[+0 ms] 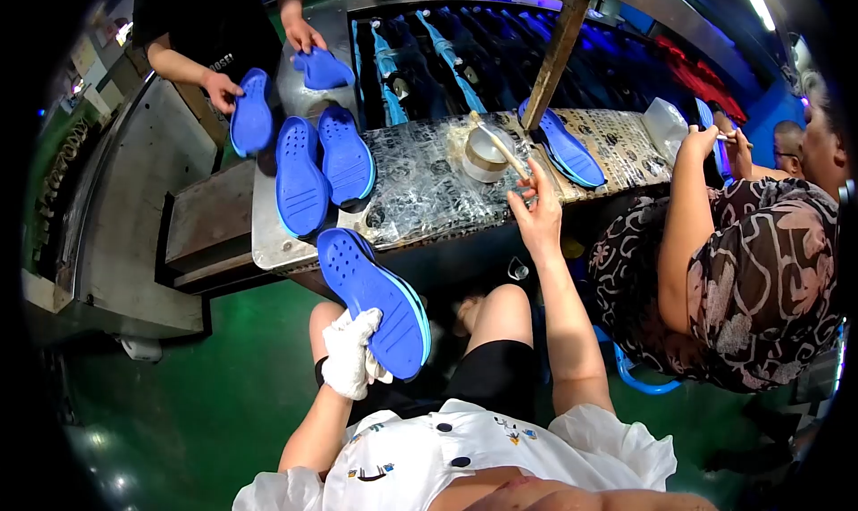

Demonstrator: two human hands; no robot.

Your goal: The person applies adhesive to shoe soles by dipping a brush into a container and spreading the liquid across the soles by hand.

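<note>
At the far left stood a grey metal cabinet, and beside it a co-worker in a dark shirt. One of that person's hands held a blue sole by its edge; the other hand was on a second blue piece at the surface's far left corner. Next came two more blue soles, the left one and the right one, side by side on the surface, which was covered in clear wrap.

In front of them, off the near edge, the wearer's left hand, in a white glove, gripped the lower part of another sole, its pierced end pointing away and its light-blue rim showing on the right.

Farther right, a round pot stood on the surface, a pale stick slanting across its top. The bare right hand was at the stick's near end, fingers partly spread; whether they gripped it could not be told. Beyond it, another blue sole lay by a worn post, then a translucent container. At the far right sat a person in a patterned top, hands raised near the container.
</note>
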